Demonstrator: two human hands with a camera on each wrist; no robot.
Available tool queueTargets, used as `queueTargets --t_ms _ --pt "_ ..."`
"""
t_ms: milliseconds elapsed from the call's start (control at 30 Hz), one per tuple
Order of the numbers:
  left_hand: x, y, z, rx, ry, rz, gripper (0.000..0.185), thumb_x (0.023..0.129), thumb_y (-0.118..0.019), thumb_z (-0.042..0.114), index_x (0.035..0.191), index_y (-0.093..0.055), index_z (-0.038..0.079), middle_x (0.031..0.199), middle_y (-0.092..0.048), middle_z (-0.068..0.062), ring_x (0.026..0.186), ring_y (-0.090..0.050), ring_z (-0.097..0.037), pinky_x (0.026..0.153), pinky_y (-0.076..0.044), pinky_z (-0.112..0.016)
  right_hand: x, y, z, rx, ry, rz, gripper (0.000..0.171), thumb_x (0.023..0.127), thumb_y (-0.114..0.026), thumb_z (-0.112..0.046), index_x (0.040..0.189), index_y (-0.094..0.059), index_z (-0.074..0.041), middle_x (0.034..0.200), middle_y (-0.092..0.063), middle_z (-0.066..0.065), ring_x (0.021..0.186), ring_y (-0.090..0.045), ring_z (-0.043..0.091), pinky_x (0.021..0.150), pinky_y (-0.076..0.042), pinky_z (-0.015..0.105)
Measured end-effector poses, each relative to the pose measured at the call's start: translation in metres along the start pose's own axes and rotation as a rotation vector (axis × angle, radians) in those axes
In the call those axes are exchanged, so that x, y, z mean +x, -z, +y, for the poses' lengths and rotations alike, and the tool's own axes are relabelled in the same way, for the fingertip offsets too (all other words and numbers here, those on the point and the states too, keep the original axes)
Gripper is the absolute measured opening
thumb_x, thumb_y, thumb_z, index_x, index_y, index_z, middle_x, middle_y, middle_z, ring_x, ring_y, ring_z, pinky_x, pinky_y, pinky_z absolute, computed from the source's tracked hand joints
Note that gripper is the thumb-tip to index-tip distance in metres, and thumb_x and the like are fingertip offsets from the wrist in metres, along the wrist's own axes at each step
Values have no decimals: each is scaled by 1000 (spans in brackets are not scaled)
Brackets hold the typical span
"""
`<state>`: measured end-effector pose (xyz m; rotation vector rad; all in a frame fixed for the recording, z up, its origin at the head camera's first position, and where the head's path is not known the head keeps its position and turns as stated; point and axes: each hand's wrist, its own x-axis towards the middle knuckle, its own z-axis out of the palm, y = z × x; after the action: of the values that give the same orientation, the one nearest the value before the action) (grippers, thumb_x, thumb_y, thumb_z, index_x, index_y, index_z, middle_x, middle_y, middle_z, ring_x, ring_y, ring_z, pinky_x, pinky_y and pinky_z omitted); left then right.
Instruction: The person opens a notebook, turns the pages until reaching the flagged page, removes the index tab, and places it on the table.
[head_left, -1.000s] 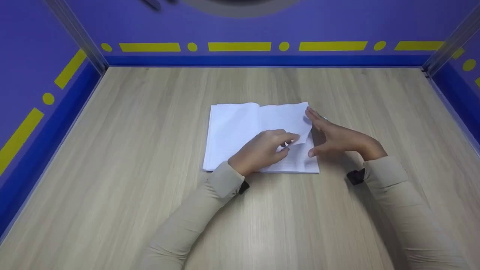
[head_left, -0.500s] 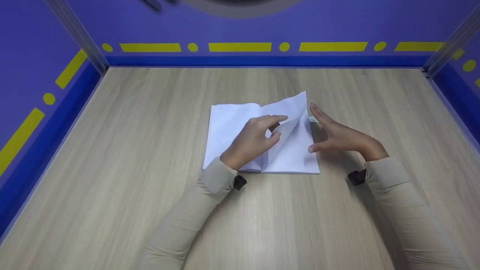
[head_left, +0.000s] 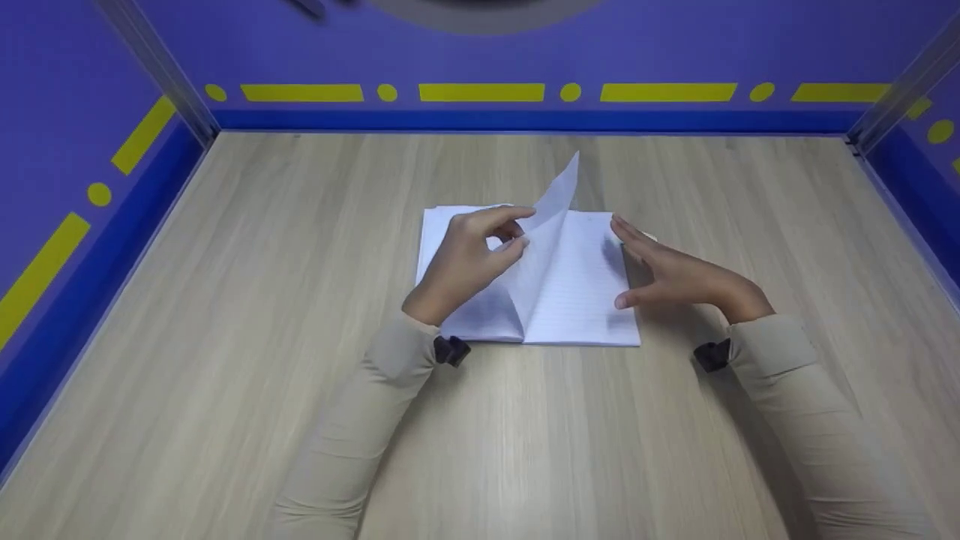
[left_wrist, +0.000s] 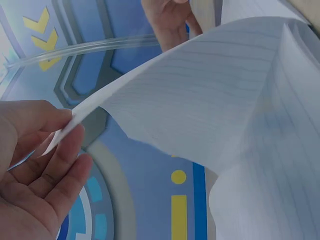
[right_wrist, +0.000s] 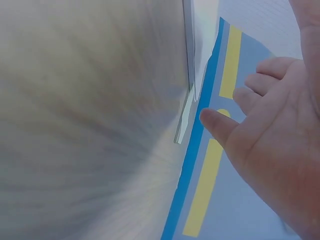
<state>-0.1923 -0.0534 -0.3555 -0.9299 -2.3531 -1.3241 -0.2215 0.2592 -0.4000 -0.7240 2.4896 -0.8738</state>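
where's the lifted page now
In the head view, the lifted page stands at the middle of the open notebook, right of the left hand pinching it.

Open notebook (head_left: 592, 300) mid-surface (head_left: 300, 225). Raised page (head_left: 551, 217) up between its halves; left hand (head_left: 461, 259) over left half, on that page. Right hand (head_left: 675, 274) at notebook's right edge, strip (right_wrist: 185, 117) poking out there. Back panel (head_left: 487, 60) behind.

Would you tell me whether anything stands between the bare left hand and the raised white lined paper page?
Nothing visible does: the left hand pinches the raised page directly. The bare right hand is apart from it, at the right edge of the open white notebook.
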Motion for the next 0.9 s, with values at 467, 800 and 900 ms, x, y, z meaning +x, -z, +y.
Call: queueTargets --t_ms 467,800,900 --pt "-13 19 -9 48 60 -35 35 87 -62 0 122 -64 0 92 -71 -11 80 -65 -17 79 -53 -24 3 -8 1 -56 -43 -33 112 78 -76 -43 155 1 -15 163 7 9 150 4 30 119 -8 54" --pt "-22 33 -18 152 95 -100 44 87 -65 4 130 -59 5 124 -62 -12 108 -62 -24 96 -49 -37 5 -9 -1 -98 -28 -44 110 78 -75 -45 155 -3 -14 163 3 6 150 3 29 119 -9 53" --pt "-24 36 -23 208 115 -146 49 87 -66 8 135 -56 8 146 -45 -12 133 -46 -26 108 -41 -40 5 -9 -2 -108 -39 -54 110 78 -75 -47 155 -4 -14 163 2 6 150 2 29 119 -9 54"
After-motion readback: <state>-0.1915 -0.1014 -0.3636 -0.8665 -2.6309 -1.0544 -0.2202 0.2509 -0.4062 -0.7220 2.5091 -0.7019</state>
